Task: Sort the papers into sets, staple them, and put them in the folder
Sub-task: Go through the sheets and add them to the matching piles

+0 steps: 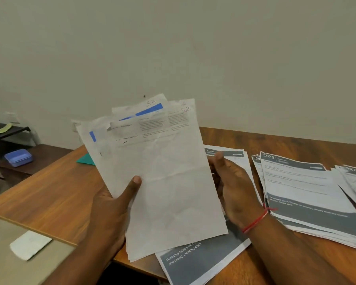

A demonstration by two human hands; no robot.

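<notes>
Fanned sheaf of sheets point(164, 177), marked S3 and S2, held up over near table edge point(49, 202); left hand point(109, 212) pinches its lower left, thumb on front. Right hand point(232, 186) open at right edge, gripping nothing. Risk: one-handed pinch lets loose sheets slide and mix with printed stacks point(308, 194) at right.

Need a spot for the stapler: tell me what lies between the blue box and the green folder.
Head view: between the blue box and the green folder lies only bare wood, dark shelf then table.
</notes>
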